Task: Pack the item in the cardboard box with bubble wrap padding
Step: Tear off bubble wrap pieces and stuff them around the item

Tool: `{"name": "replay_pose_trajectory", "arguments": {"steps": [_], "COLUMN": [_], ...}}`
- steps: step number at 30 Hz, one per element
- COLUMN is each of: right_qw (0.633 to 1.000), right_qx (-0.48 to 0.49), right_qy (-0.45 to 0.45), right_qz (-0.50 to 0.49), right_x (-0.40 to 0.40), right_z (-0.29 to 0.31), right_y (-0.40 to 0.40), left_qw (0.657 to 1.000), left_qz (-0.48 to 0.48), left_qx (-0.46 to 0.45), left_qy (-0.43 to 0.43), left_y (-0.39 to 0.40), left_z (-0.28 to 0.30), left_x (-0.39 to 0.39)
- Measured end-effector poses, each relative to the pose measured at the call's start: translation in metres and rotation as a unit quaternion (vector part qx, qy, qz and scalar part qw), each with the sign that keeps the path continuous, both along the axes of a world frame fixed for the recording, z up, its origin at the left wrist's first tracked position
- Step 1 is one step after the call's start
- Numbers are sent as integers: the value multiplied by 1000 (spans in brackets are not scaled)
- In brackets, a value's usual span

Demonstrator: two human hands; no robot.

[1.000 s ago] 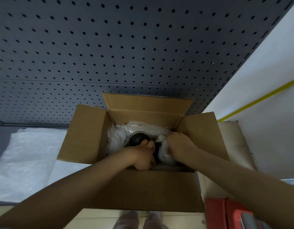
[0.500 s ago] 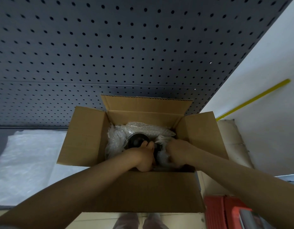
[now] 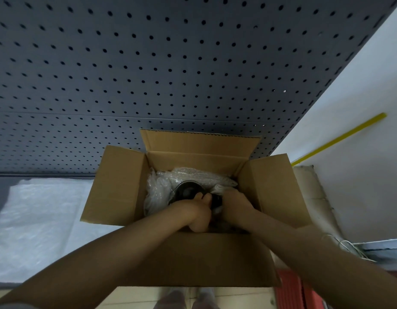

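Observation:
An open cardboard box (image 3: pixel 117 188) stands in front of me with all flaps spread. Clear bubble wrap (image 3: pixel 193 177) lines its inside along the far and left walls. A dark round item (image 3: pixel 186 191) sits low in the wrap. My left hand (image 3: pixel 193 211) is down in the box with its fingers closed on the item's near side. My right hand (image 3: pixel 235 202) is beside it on the right, closed on the item and the wrap there. The lower part of the item is hidden by both hands.
A dark pegboard panel (image 3: pixel 170 63) rises right behind the box. A sheet of bubble wrap (image 3: pixel 36 219) lies flat to the left. A red stool (image 3: pixel 291 293) stands at the lower right, a white wall with a yellow strip (image 3: pixel 340 138) on the right.
Both hands have sunk a little deeper into the box and drawn closer together around the dark item. The box has not moved.

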State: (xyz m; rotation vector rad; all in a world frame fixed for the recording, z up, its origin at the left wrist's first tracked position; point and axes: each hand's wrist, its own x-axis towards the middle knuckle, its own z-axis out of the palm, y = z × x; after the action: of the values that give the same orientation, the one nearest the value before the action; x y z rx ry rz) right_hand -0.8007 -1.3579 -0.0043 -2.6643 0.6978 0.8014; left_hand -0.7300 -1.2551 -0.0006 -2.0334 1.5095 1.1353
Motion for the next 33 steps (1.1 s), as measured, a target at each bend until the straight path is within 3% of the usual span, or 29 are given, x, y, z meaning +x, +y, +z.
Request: {"name": "replay_pose_trajectory", "arguments": {"steps": [4,8,14,19,23,26,33], "right_qw": [992,996,996,994,994,996,996], "right_qx": [68,19,-68,-111,-63,-24,16], "right_qy": [109,82,25,8,28,43,-51], "right_qz": [13,35,50,-8,-79,-74,-68], "right_x": [1,0,6,5,5,6,13], "right_z": [40,35,3,-2,14,34,72], "right_y": [-16,-15,4,13,9,5,21], "left_qw": [991,967,968,965,963,959,950], "left_qz": [58,126,136,149,148,143,127], "left_qx": [-107,-223,-206,-203,-212,-222,-264], "left_qy": [52,-5,-57,-70,-79,-103,-104], "left_y": [11,28,51,63,72,77,89], "left_z": [25,37,43,40,44,49,65], "left_x": [6,22,33,32,34,40,50]}}
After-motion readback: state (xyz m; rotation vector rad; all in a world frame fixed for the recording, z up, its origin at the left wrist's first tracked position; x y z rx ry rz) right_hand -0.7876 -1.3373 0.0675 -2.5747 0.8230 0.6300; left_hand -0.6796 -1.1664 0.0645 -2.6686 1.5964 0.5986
